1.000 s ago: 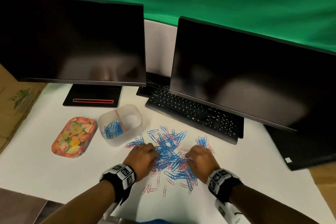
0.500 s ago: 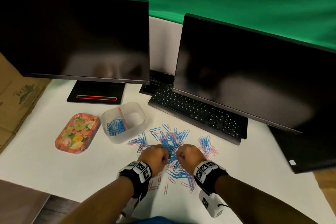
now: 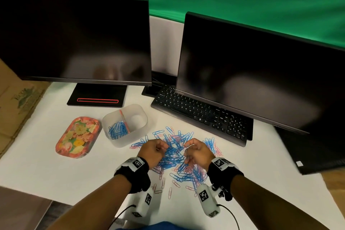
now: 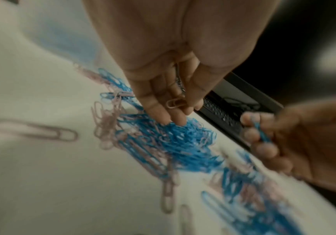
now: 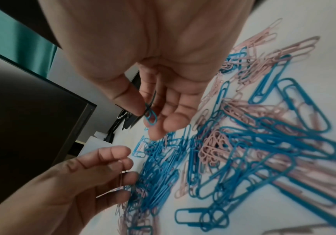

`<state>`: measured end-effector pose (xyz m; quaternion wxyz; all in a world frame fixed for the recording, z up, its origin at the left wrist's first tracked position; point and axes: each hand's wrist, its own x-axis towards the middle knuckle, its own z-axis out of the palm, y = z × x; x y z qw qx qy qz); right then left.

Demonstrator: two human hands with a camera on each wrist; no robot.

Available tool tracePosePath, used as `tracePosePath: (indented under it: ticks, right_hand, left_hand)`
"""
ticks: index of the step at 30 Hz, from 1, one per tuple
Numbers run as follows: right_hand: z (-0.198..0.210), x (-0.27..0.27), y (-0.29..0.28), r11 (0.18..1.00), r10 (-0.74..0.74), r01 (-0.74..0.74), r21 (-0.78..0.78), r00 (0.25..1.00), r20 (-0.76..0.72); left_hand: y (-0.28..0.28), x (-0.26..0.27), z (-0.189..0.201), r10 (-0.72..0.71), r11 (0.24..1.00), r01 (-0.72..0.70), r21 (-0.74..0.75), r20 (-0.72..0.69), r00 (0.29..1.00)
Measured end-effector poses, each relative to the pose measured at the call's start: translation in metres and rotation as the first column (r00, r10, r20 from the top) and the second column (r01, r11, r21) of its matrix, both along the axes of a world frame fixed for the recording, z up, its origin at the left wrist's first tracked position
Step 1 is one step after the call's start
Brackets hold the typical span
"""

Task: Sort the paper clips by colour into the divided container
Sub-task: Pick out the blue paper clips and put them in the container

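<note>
A heap of blue and pink paper clips (image 3: 172, 158) lies on the white table in front of me. My left hand (image 3: 162, 148) hovers over the heap's left side and pinches a pink clip (image 4: 175, 102) between thumb and fingers. Over the right side, my right hand (image 3: 187, 151) pinches a blue clip (image 5: 150, 116). The frosted divided container (image 3: 142, 127) stands to the left behind the heap. Its left compartment holds several blue clips (image 3: 117, 130); the right compartment looks bare.
A floral tray (image 3: 78, 137) lies left of the container. A black keyboard (image 3: 201, 115) sits behind the heap under the right monitor (image 3: 261, 73). The left monitor (image 3: 74, 39) stands behind the container, and a cardboard box (image 3: 15, 102) flanks the table's left edge.
Both hands lay flat on the heap a second ago. They have since curled and lifted off it, each with a clip pinched.
</note>
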<state>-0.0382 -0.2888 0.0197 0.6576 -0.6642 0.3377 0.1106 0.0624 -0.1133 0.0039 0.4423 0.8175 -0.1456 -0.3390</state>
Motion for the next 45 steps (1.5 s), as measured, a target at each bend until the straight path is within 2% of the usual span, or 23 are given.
tracePosePath:
  ticks: [2, 5, 9, 11, 13, 16, 19, 22, 25, 28, 30, 32, 35, 37, 40, 42, 45]
  right_hand:
    - [0.001, 0.003, 0.0, 1.0, -0.001, 0.001, -0.01, 0.999, -0.034]
    - [0.0, 0.004, -0.001, 1.0, 0.001, -0.003, -0.028, 0.998, -0.056]
    - [-0.008, 0.004, 0.001, 0.997, 0.023, -0.03, -0.076, 0.996, -0.085]
    - [-0.012, 0.005, 0.002, 0.982, 0.083, -0.099, -0.158, 0.991, -0.105]
    - [-0.014, 0.005, 0.003, 0.935, 0.171, -0.202, -0.292, 0.977, -0.131]
    - [-0.011, 0.001, 0.007, 0.796, 0.324, -0.374, -0.476, 0.927, -0.186]
    - [-0.005, -0.004, 0.013, 0.594, 0.483, -0.538, -0.598, 0.833, -0.269]
    - [-0.008, -0.004, 0.017, 0.424, 0.55, -0.58, -0.696, 0.775, -0.311]
    - [-0.013, -0.001, 0.02, 0.365, 0.552, -0.57, -0.736, 0.769, -0.322]
    - [-0.018, 0.0, 0.019, 0.387, 0.538, -0.531, -0.754, 0.794, -0.284]
    - [-0.019, -0.001, 0.017, 0.437, 0.524, -0.492, -0.753, 0.819, -0.231]
    - [-0.019, -0.001, 0.014, 0.547, 0.479, -0.437, -0.714, 0.863, -0.161]
    - [-0.016, -0.001, 0.007, 0.707, 0.372, -0.345, -0.618, 0.924, -0.09]
    - [-0.015, -0.002, 0.001, 0.804, 0.288, -0.267, -0.532, 0.957, -0.045]
    - [-0.01, -0.002, -0.007, 0.932, 0.145, -0.14, -0.335, 0.989, -0.009]
    - [-0.005, -0.001, -0.009, 0.976, 0.066, -0.066, -0.209, 0.998, -0.007]
    - [0.001, 0.001, -0.011, 0.996, -0.091, 0.091, 0.008, 0.996, -0.005]
  left_hand:
    - [0.002, 0.001, 0.0, -0.153, 0.978, 0.118, 0.173, 0.206, 0.966]
    - [0.005, -0.004, -0.004, -0.391, 0.897, 0.226, 0.38, 0.442, 0.807]
    - [0.0, -0.024, -0.006, -0.62, 0.773, 0.364, 0.519, 0.498, 0.607]
    - [-0.003, -0.028, -0.008, -0.652, 0.746, 0.362, 0.56, 0.499, 0.571]
    - [-0.004, -0.028, -0.008, -0.614, 0.772, 0.326, 0.546, 0.505, 0.607]
    - [-0.002, -0.025, -0.008, -0.572, 0.8, 0.313, 0.513, 0.492, 0.656]
    - [0.0, -0.02, -0.006, -0.505, 0.851, 0.315, 0.421, 0.485, 0.714]
    - [0.004, -0.016, -0.002, -0.318, 0.944, 0.254, 0.208, 0.377, 0.87]
    - [0.009, -0.01, -0.003, -0.193, 0.981, 0.174, 0.09, 0.288, 0.938]
    - [0.012, -0.007, -0.005, -0.157, 0.987, 0.147, 0.058, 0.249, 0.956]
    - [0.012, -0.006, -0.007, -0.115, 0.993, 0.114, 0.015, 0.172, 0.978]
    - [0.01, -0.006, -0.007, -0.052, 0.998, 0.055, -0.029, 0.077, 0.996]
    - [0.005, -0.006, -0.009, -0.077, 0.996, 0.073, 0.045, 0.097, 0.992]
    - [0.004, -0.01, -0.009, -0.227, 0.97, 0.202, 0.137, 0.2, 0.953]
    - [0.002, -0.016, -0.015, -0.532, 0.831, 0.407, 0.38, 0.328, 0.781]
    - [0.001, -0.016, -0.019, -0.595, 0.78, 0.422, 0.463, 0.338, 0.729]
    - [-0.002, -0.017, -0.02, -0.606, 0.771, 0.42, 0.478, 0.349, 0.715]
